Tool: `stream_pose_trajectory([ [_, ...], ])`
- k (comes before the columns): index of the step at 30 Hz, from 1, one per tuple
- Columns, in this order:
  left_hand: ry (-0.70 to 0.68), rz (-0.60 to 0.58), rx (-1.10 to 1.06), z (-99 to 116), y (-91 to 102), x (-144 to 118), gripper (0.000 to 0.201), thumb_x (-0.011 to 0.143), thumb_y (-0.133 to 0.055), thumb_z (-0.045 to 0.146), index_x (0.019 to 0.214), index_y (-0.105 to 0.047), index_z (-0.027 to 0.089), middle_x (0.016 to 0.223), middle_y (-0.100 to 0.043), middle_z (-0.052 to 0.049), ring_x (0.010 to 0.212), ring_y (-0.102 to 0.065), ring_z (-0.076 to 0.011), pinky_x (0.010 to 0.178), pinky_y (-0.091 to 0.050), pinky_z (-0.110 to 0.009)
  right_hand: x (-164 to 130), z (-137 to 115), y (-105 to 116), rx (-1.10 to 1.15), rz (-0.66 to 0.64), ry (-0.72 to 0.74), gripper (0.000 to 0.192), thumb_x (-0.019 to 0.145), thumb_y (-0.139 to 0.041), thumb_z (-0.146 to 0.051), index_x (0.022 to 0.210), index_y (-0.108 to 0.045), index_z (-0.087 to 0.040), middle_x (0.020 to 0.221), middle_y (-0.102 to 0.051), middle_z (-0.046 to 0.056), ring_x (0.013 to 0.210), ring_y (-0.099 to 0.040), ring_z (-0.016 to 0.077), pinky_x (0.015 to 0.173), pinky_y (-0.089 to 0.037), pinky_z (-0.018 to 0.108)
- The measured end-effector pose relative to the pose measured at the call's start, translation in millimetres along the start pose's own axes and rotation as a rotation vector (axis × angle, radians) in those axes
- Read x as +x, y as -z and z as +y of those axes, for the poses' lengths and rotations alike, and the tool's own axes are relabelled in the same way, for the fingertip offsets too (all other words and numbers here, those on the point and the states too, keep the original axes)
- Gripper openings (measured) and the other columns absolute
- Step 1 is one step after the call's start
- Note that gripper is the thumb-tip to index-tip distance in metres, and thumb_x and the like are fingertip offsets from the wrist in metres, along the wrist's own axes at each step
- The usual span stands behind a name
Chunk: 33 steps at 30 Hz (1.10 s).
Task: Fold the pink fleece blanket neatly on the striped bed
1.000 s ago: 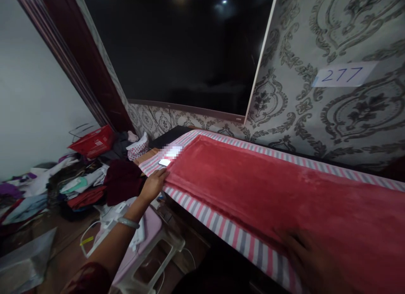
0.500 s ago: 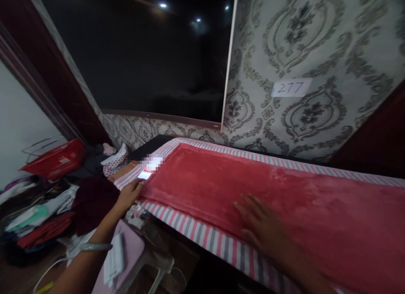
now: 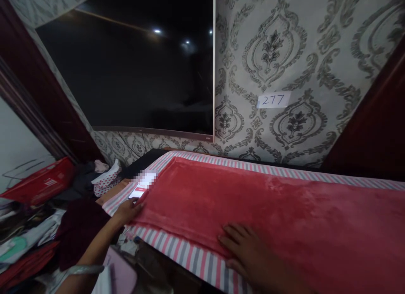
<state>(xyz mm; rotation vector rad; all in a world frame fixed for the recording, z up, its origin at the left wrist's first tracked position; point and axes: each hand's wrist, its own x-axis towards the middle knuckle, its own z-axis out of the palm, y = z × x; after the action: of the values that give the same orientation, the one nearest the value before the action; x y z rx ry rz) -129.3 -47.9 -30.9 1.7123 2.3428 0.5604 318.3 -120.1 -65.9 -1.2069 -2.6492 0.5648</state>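
Note:
A red plush cloth (image 3: 253, 205) lies spread flat over a pink, white and grey striped sheet (image 3: 186, 254) on a long table. My left hand (image 3: 128, 209) rests on the cloth's near left corner, fingers closed around its edge. My right hand (image 3: 249, 254) lies flat, fingers spread, on the cloth's near edge towards the middle. A lit phone (image 3: 137, 192) lies on the striped sheet just beyond my left hand.
A large dark screen (image 3: 136, 74) hangs on the patterned wall above the table. A paper label reading 277 (image 3: 274, 101) is stuck to the wall. A red basket (image 3: 38, 186), a heap of clothes (image 3: 47, 235) and a pink stool (image 3: 120, 277) crowd the floor at left.
My right hand has slid left along the cloth's near edge, from the far right to the middle. My left hand stays at the corner. The view has swung right and up.

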Motion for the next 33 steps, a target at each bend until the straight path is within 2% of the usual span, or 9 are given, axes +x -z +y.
stream_pose_trajectory([
  [3, -0.002, -0.055, 0.016, 7.4, 2.0, 3.7, 0.035, 0.074, -0.053, 0.046, 0.088, -0.066, 0.017, 0.089, -0.075, -0.013, 0.087, -0.071, -0.0310, 0.076, -0.052, -0.036, 23.4, -10.3, 6.8, 0.024, 0.003, 0.079, 0.061, 0.093, -0.058, -0.045, 0.149, -0.039, -0.036, 0.160, -0.031, 0.006, 0.146, -0.026, 0.0327, 0.117, -0.021, 0.056],
  [5, 0.007, -0.051, 0.039, 10.7, 1.5, 6.3, 0.036, 0.074, -0.052, 0.047, 0.088, -0.066, 0.017, 0.089, -0.074, -0.014, 0.087, -0.071, -0.0319, 0.077, -0.052, -0.037, 39.4, -15.8, 1.5, 0.060, -0.054, 0.172, 0.069, 0.091, -0.059, -0.049, 0.153, -0.030, -0.037, 0.163, -0.023, 0.003, 0.150, -0.018, 0.0308, 0.120, -0.016, 0.054],
  [8, 0.018, -0.044, 0.028, 11.4, -0.7, 9.8, 0.041, 0.074, -0.051, 0.049, 0.096, -0.065, 0.016, 0.095, -0.074, -0.015, 0.091, -0.071, -0.0315, 0.080, -0.052, -0.037, 56.7, -20.9, -12.2, 0.085, -0.122, 0.280, 0.075, 0.090, -0.058, -0.055, 0.154, -0.025, -0.034, 0.164, -0.019, 0.006, 0.150, -0.016, 0.0324, 0.119, -0.013, 0.055],
  [11, 0.017, -0.041, -0.020, 8.9, -4.0, 11.8, 0.042, 0.075, -0.050, 0.049, 0.099, -0.062, 0.018, 0.101, -0.074, -0.014, 0.095, -0.070, -0.0300, 0.082, -0.052, -0.037, 65.5, -24.2, -13.9, 0.062, -0.100, 0.315, 0.069, 0.089, -0.060, -0.054, 0.149, -0.037, -0.030, 0.160, -0.030, 0.011, 0.145, -0.028, 0.0363, 0.115, -0.023, 0.055],
  [15, 0.039, 0.001, -0.002, 4.0, -11.8, 9.7, 0.031, 0.076, -0.047, 0.046, 0.090, -0.057, 0.021, 0.094, -0.074, -0.012, 0.091, -0.070, -0.0281, 0.080, -0.051, -0.035, 86.6, -19.9, 11.2, 0.109, -0.047, 0.329, 0.041, 0.090, -0.060, -0.044, 0.129, -0.061, -0.031, 0.133, -0.063, 0.004, 0.120, -0.057, 0.0263, 0.104, -0.040, 0.039],
  [18, 0.068, 0.035, 0.063, -0.1, -17.6, 4.2, 0.023, 0.077, -0.045, 0.046, 0.078, -0.050, 0.023, 0.083, -0.072, -0.011, 0.082, -0.069, -0.0279, 0.076, -0.050, -0.035, 124.6, -4.3, 33.1, 0.178, 0.015, 0.261, 0.033, 0.089, -0.056, -0.029, 0.121, -0.067, -0.028, 0.119, -0.071, 0.003, 0.107, -0.065, 0.0220, 0.096, -0.046, 0.033],
  [22, 0.111, -0.011, 0.093, -5.1, -19.4, -6.0, 0.026, 0.080, -0.043, 0.050, 0.072, -0.047, 0.025, 0.076, -0.070, -0.010, 0.078, -0.069, -0.0280, 0.071, -0.048, -0.034, 189.6, 23.8, 48.3, 0.194, 0.115, 0.156, 0.038, 0.085, -0.056, -0.023, 0.120, -0.069, -0.021, 0.123, -0.069, 0.010, 0.113, -0.063, 0.0259, 0.098, -0.047, 0.038],
  [28, 0.191, -0.032, 0.059, -8.3, -23.1, -17.3, 0.033, 0.083, -0.042, 0.055, 0.082, -0.053, 0.024, 0.087, -0.073, -0.011, 0.092, -0.070, -0.0295, 0.076, -0.048, -0.033, 269.8, 39.8, 47.7, 0.199, 0.243, 0.112, 0.041, 0.086, -0.056, -0.018, 0.126, -0.065, -0.014, 0.132, -0.063, 0.013, 0.125, -0.056, 0.0263, 0.109, -0.039, 0.041],
  [33, 0.280, 0.011, -0.017, -13.0, -30.8, -23.7, 0.038, 0.081, -0.046, 0.055, 0.096, -0.058, 0.022, 0.100, -0.075, -0.012, 0.097, -0.071, -0.0305, 0.077, -0.049, -0.034, 330.9, 44.1, 44.1, 0.182, 0.262, 0.047, 0.054, 0.084, -0.059, -0.014, 0.138, -0.053, -0.012, 0.142, -0.055, 0.014, 0.132, -0.048, 0.0259, 0.113, -0.034, 0.040],
])
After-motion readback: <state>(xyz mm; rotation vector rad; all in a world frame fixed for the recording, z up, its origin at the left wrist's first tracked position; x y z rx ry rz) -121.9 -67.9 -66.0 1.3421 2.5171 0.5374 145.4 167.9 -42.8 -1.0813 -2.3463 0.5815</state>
